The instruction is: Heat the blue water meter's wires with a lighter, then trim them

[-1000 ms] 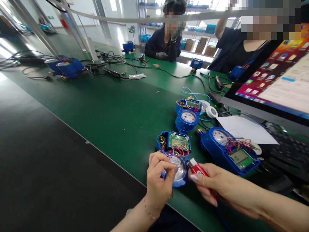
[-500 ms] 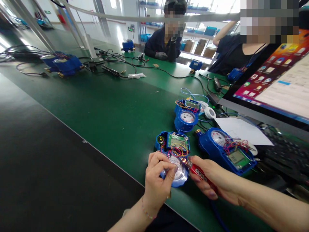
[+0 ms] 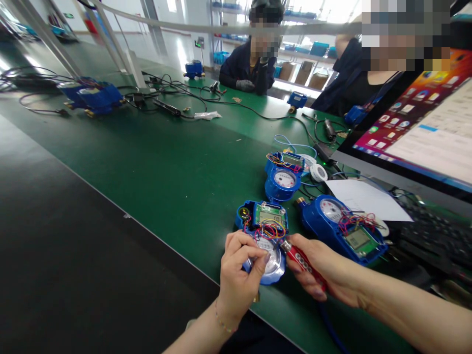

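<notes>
A blue water meter (image 3: 271,275) with its electronics housing uncovered lies in front of me, showing a green circuit board, a small display and loose coloured wires (image 3: 271,229). Over its round dial, my left hand (image 3: 241,263) is closed in a pinch; what sits between the fingertips is too small to make out. My right hand (image 3: 309,265) grips a red lighter (image 3: 300,258), its metal tip beside the wires at the dial's right edge. No flame shows at the tip.
Two more opened blue meters stand close by, one behind (image 3: 283,179) and one to the right (image 3: 341,223). A monitor (image 3: 409,132), paper sheet (image 3: 368,199) and keyboard (image 3: 424,246) occupy the right side. Cables (image 3: 165,91) cross the far table, where two people sit.
The orange glow at the lighter's tip has gone out. Both hands stay nearly in place, and the view has shifted very slightly.
</notes>
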`<state>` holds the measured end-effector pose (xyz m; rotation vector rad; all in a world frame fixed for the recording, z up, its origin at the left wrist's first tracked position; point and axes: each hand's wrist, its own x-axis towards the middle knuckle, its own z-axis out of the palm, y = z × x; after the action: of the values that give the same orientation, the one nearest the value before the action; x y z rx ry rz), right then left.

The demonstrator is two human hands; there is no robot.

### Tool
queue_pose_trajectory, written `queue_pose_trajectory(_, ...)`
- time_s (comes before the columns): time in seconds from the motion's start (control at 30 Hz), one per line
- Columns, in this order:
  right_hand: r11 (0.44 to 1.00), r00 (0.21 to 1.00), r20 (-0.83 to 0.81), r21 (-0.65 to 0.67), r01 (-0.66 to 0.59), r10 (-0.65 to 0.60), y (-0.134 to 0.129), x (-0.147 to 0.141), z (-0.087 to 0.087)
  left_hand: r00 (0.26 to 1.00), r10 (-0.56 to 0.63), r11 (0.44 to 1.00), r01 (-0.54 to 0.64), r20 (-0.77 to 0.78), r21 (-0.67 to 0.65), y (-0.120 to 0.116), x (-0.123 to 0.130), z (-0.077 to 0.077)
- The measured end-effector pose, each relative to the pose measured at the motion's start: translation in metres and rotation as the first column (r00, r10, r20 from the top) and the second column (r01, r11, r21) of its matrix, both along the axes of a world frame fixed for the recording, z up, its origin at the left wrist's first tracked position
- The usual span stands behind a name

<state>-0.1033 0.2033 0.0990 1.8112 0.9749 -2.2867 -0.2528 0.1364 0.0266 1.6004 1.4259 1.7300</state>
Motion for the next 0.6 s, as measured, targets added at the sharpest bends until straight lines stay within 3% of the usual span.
queue_pose_trajectory(0.6,1.000,1.000,0.005,0.021,0.009,-0.009,-0.0010,-0.0003,-0.0033,0.999,0.007,1.000,-0.008,0.048,0.018,0.0008,0.0008,-0.0032)
